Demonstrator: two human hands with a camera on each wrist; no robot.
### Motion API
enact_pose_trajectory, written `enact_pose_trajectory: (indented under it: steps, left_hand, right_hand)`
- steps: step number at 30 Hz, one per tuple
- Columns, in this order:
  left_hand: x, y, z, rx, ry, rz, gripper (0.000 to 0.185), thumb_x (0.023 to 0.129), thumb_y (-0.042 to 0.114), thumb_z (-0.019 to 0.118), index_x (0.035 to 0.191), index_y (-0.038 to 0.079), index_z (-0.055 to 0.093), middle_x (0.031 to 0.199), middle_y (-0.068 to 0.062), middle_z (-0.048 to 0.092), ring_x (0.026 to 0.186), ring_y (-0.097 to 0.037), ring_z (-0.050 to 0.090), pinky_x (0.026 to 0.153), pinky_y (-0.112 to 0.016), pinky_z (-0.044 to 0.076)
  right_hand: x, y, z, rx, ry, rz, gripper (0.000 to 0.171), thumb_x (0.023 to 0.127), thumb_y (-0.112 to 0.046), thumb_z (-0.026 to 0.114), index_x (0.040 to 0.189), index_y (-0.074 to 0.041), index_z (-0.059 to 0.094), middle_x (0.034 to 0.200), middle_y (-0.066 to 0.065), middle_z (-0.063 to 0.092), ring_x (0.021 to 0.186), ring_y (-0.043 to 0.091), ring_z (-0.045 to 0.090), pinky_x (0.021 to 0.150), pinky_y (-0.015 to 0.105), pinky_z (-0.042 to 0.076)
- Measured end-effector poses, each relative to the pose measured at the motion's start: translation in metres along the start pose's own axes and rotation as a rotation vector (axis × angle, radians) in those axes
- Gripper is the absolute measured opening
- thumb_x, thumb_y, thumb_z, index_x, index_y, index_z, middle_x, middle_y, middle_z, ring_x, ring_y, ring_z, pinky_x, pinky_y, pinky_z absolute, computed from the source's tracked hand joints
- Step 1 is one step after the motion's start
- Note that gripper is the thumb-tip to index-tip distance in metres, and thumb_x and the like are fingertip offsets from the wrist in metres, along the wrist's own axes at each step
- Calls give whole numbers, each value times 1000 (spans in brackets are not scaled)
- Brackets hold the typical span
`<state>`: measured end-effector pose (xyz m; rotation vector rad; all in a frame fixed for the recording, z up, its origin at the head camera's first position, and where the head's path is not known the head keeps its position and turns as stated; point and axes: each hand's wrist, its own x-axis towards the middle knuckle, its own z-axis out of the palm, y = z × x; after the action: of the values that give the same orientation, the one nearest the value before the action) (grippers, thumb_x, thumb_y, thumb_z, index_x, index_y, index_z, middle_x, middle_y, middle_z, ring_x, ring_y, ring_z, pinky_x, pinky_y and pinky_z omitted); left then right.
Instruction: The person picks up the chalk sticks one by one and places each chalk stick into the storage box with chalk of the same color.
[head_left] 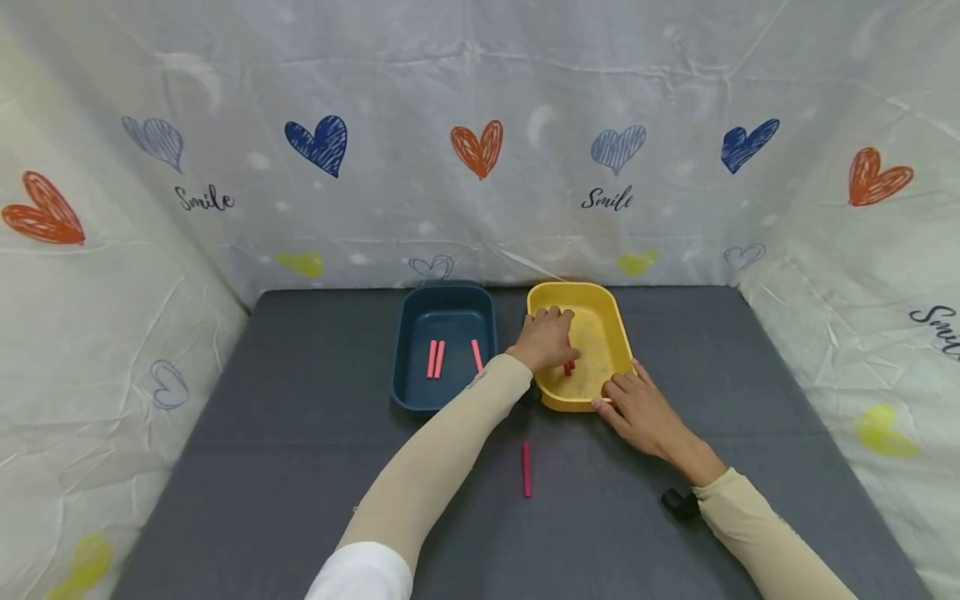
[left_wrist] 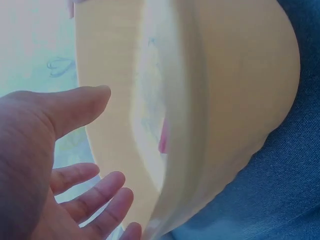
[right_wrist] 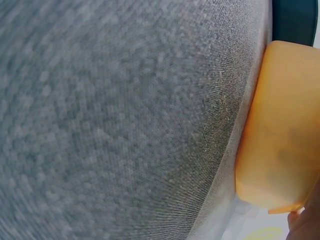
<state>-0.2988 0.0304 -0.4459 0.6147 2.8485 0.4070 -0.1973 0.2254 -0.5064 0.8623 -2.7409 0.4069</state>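
Note:
My left hand reaches over the left side of the yellow tray. In the left wrist view its thumb and fingers stand apart with nothing between them. Just under that hand, dark red sticks lie in the tray, partly hidden; a bit of one red stick shows past the rim in the left wrist view. My right hand holds the tray's near right corner, its fingers bent over the rim. Only part of this hand appears in the right wrist view, against the tray.
Left of the yellow tray stands a dark blue tray with three pink sticks visible in it. Another dark red stick lies on the grey tablecloth in front. A printed curtain borders the table's back and sides.

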Motion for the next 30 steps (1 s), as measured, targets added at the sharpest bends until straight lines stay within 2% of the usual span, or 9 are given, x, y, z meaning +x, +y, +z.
enact_pose_trajectory:
  steps: [7,13,25,30]
  left_hand:
    - [-11,4,-5,-10,9,30,65,92,43,65,147,16,43,144,-6,47,134,-25,41,114,-47,34]
    - [-20,5,-9,-19,36,71,63,93,44,63,146,15,45,145,-6,48,134,-25,43,113,-47,38]
    - [-50,7,-16,-89,144,155,58,93,42,64,141,12,51,140,-7,53,129,-24,48,109,-44,43]
    - [-65,5,-16,-116,178,167,57,92,42,65,139,12,51,141,-6,53,130,-23,50,110,-46,43]
  right_hand:
    - [1,0,-1,6,0,-6,21,99,-33,56,86,-16,56,80,-2,52,86,21,56,116,60,24]
    - [0,1,-1,-4,-42,17,23,100,-35,54,87,-17,56,82,-1,53,88,22,56,118,59,21]
    - [0,3,-3,-7,-26,15,21,99,-34,56,86,-16,56,80,-2,52,86,21,55,117,59,22]
    - [0,2,-3,9,-37,15,21,99,-33,56,87,-16,56,81,-2,52,87,21,56,118,59,21]
